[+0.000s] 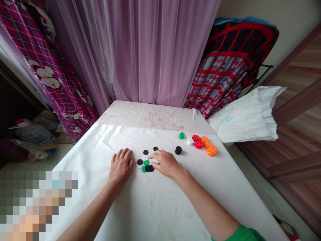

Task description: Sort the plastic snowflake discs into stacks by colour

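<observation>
My left hand [121, 165] lies flat on the white-covered table, its fingers stretched out and holding nothing. To its right is a loose group of small notched plastic discs: a black disc [145, 152], a white disc [145, 157], a green disc [143, 169] and several others, some overlapping. Over the right side of this group, my right hand [165, 163] reaches in with fingers curved and thumb apart from them. A white disc [155, 161] shows between thumb and fingers; it looks to be on the table. The right fingers partly cover the discs beneath.
Beyond my right hand stand piles of like discs: a black pile [178, 150], a green pile [181, 135], a white pile [190, 140], red discs [199, 144] and orange discs [212, 150]. A white sack [248, 115] leans at the table's right edge. Purple curtains [160, 50] hang behind.
</observation>
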`<state>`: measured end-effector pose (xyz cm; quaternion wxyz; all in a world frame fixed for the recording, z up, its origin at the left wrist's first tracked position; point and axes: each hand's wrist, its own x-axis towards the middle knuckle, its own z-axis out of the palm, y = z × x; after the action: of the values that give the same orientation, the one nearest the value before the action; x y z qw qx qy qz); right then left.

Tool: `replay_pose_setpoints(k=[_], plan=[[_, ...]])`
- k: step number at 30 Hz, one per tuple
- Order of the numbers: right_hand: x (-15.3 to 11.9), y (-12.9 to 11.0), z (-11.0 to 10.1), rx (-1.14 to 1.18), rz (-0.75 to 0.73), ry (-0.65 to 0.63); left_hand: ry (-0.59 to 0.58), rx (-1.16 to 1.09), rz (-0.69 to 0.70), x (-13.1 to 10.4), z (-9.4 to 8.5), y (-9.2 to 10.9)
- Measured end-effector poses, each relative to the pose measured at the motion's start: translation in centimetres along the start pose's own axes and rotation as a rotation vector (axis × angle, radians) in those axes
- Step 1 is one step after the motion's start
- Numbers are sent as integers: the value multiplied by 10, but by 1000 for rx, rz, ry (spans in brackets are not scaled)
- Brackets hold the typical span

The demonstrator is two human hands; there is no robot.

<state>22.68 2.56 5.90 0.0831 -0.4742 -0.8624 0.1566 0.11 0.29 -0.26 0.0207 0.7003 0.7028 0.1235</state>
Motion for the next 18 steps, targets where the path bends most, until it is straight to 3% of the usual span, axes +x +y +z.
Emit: replay_pose_setpoints(k=[3, 7, 12, 18], plan=[[-9, -15, 26, -32, 13, 5, 9, -8, 6, -1, -1, 1], [-27, -13, 44, -39, 43, 33, 27, -14, 13, -1, 1, 0], [-46, 0, 44, 15, 69, 66, -4, -8, 6, 0, 1, -1], [-30, -16, 37, -46, 115, 72, 22, -14, 11, 0, 1, 0]])
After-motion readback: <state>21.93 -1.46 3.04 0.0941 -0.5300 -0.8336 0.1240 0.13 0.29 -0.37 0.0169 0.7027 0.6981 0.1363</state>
